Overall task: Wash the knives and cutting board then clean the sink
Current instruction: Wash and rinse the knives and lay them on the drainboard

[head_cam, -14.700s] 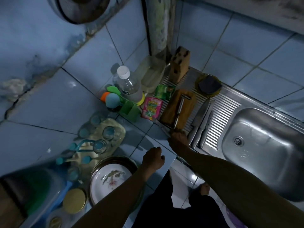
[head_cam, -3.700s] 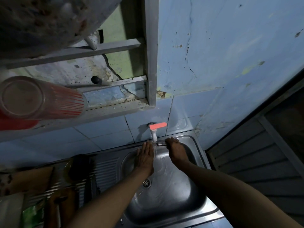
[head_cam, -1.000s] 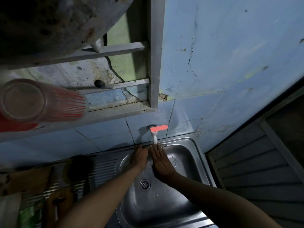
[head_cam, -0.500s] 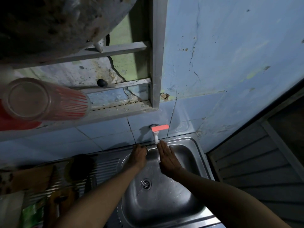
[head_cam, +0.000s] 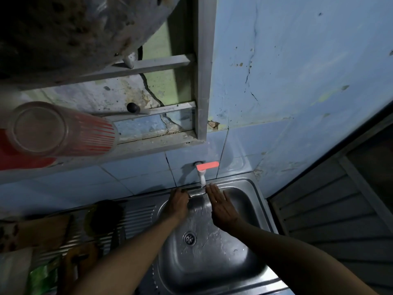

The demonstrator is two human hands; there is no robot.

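While my left hand [head_cam: 177,202] grips a knife [head_cam: 194,194] at the sink [head_cam: 258,211] back rim, my right hand [head_cam: 221,206], flat and empty, now sits right of the tap [head_cam: 202,174]; basin room lies nearer me.

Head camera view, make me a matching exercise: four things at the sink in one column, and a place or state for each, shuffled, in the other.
Things
1. left hand
2. right hand
3. tap
4. drain

Places or states
A. in the floor of the sink basin, nearer the camera than both hands
B. flat, fingers stretched out, just right of the water stream
C. on the tiled wall, with an orange-red handle on top
D. curled around something small at the basin's back rim

Pairs: 1-D, 2-B, 3-C, 4-A
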